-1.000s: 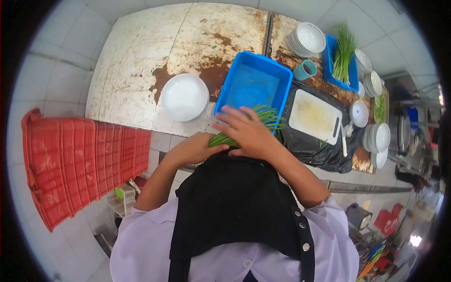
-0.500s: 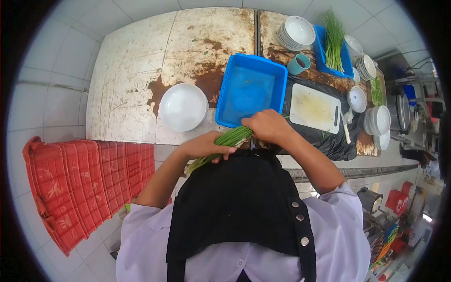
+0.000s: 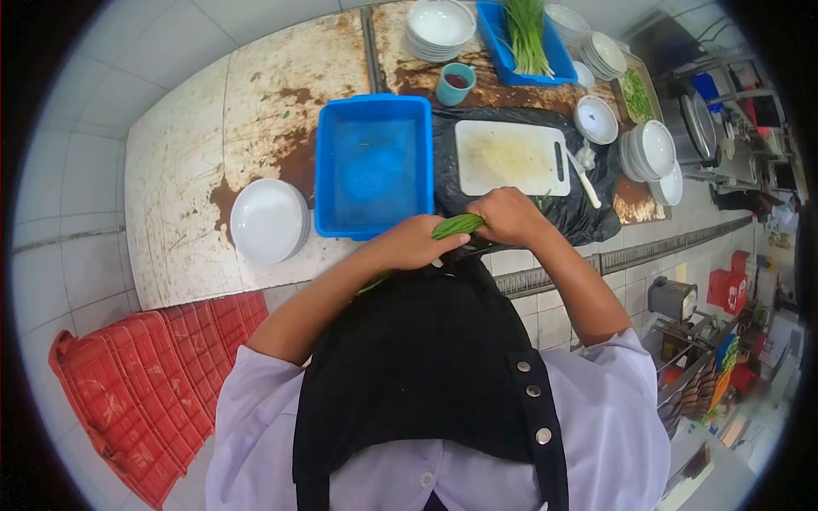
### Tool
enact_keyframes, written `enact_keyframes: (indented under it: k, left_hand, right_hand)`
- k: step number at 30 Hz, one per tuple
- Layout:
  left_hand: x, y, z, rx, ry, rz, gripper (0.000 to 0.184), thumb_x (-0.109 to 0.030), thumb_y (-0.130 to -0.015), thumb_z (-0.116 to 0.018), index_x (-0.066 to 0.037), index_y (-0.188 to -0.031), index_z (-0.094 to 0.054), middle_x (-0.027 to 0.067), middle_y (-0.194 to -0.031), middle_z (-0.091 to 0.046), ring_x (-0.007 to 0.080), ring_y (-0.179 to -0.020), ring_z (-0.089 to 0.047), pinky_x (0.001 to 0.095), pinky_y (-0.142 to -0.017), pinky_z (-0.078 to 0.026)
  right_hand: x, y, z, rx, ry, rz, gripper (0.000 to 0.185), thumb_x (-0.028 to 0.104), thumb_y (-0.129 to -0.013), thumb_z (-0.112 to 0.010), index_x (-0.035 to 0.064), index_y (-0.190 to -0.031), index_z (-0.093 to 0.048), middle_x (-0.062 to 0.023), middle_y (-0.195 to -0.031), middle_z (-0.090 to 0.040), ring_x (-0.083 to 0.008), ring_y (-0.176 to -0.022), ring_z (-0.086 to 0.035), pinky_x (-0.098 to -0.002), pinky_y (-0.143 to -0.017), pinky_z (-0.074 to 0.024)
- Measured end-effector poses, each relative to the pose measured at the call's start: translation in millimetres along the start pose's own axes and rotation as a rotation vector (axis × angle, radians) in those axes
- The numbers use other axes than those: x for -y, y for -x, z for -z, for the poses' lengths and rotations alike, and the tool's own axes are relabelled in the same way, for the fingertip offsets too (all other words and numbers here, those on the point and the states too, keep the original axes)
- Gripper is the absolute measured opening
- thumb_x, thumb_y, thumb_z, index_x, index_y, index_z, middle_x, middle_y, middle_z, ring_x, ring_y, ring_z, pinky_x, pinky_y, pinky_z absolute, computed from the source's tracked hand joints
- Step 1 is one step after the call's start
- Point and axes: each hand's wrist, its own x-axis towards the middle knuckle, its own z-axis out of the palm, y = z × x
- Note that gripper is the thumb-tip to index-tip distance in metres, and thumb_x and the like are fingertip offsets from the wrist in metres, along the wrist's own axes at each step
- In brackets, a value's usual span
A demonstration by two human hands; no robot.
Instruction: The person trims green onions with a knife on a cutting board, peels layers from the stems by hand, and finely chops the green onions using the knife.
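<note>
A bunch of green onions [image 3: 457, 226] is held crosswise in front of my black apron, at the table's near edge. My left hand [image 3: 413, 242] is closed around it, and a few thin green strands show under my left wrist. At the right end of the bunch, my right hand [image 3: 509, 216] is closed with its fingers curled against the stalks. Both hands are just short of the white cutting board [image 3: 511, 162], which lies on black plastic sheeting [image 3: 443, 136]. A white-handled knife [image 3: 586, 183] rests at the board's right side.
A blue tub [image 3: 375, 175] with a loose green scrap stands left of the board, beside stacked white plates [image 3: 266, 220]. Behind are a teal cup [image 3: 456, 83], white bowls [image 3: 439, 25] and more green onions [image 3: 528, 38] in a blue tray [image 3: 492, 30]. Red crates [image 3: 162, 366] stand lower left.
My view has turned to the right, so the table's contents appear further left. Both hands have shifted right with the green onions, from before the tub to before the board, and sit closer together.
</note>
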Motion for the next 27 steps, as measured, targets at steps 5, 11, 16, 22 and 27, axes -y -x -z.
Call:
enact_keyframes:
  k: [5, 11, 16, 22, 27]
  left_hand:
    - [-44, -71, -33, 0.33, 0.158, 0.334, 0.038, -0.045, -0.108, -0.07, -0.007, -0.104, -0.074, 0.008, -0.088, -0.074, 0.0114, -0.071, -0.066, 0.0309, -0.063, -0.051]
    - [-40, -167, -86, 0.326, 0.457, 0.261, 0.028, -0.037, -0.108, -0.072, -0.01, -0.115, -0.072, 0.0039, -0.096, -0.075, 0.009, -0.072, -0.067, 0.0286, -0.061, -0.049]
    - [-19, -240, -111, -0.078, -0.291, 0.11, 0.048, -0.047, -0.114, -0.056, -0.002, -0.127, -0.068, 0.0264, -0.103, -0.074, 0.048, -0.095, -0.072, 0.0532, -0.088, -0.054]
    - [-7, -267, -122, -0.254, -0.601, 0.318, 0.044, -0.044, -0.114, -0.052, -0.003, -0.123, -0.066, 0.03, -0.098, -0.075, 0.0516, -0.099, -0.073, 0.0609, -0.088, -0.057]
    - [1, -275, -128, -0.337, -0.722, 0.447, 0.041, -0.043, -0.113, -0.053, -0.006, -0.126, -0.064, 0.0277, -0.094, -0.076, 0.0504, -0.091, -0.075, 0.0616, -0.082, -0.059]
  right_hand:
    - [-70, 56, -15, 0.001, 0.037, -0.151, 0.021, 0.031, -0.093, -0.075, 0.0117, -0.087, -0.08, -0.0176, -0.082, -0.077, -0.0407, -0.083, -0.076, -0.0535, -0.079, -0.0597]
    - [-155, 89, -17, 0.038, 0.109, -0.119, 0.024, 0.034, -0.097, -0.072, 0.0141, -0.089, -0.082, -0.0172, -0.086, -0.079, -0.0401, -0.085, -0.078, -0.0538, -0.079, -0.061]
    - [-254, 74, -38, -0.029, 0.058, -0.138, 0.025, 0.036, -0.098, -0.072, 0.0128, -0.095, -0.082, -0.0181, -0.091, -0.08, -0.0403, -0.089, -0.078, -0.054, -0.082, -0.0616]
    - [-323, 83, -61, -0.027, 0.027, -0.267, 0.03, 0.033, -0.095, -0.077, 0.0097, -0.113, -0.076, -0.0188, -0.106, -0.079, -0.0407, -0.101, -0.077, -0.0553, -0.087, -0.0615]
    - [-315, 147, -67, -0.552, -0.01, -0.455, 0.034, 0.029, -0.095, -0.079, 0.0085, -0.119, -0.068, -0.0167, -0.11, -0.069, -0.0403, -0.102, -0.071, -0.0531, -0.085, -0.0572]
